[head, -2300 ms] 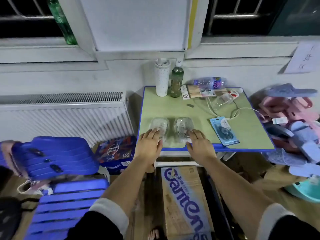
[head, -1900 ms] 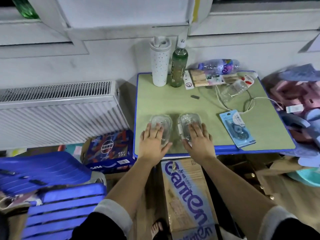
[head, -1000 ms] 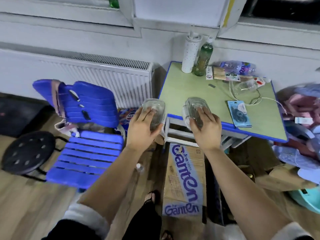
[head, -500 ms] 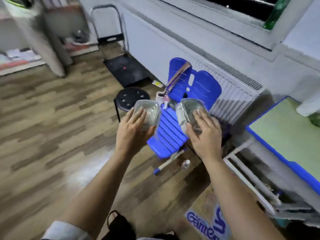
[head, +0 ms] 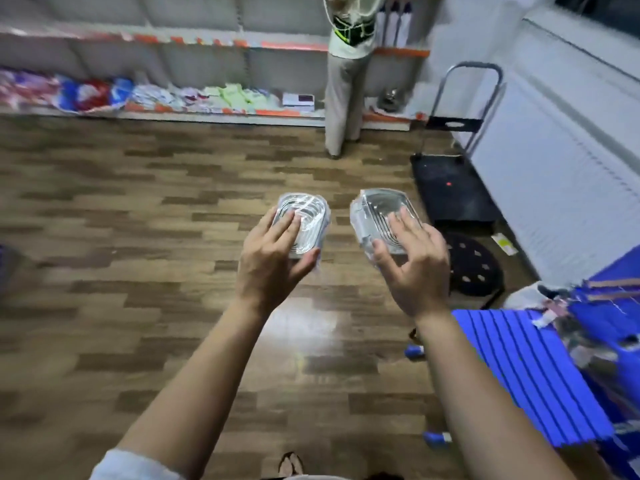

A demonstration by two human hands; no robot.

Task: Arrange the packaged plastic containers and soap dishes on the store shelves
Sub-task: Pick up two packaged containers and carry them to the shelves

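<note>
Both dishes have left the tabletop and swung round to face the shelves. The left grip pinches the left dish, thumb under and fingers on top. The right grip clasps the right dish, fingers more spread. Both dishes are in mid-air over the floor, well apart from the shelves. This looks like the carry; next comes walking over and finding a bare stretch of shelf edge. Blur smears the shelf goods, and a person hides part.
</note>
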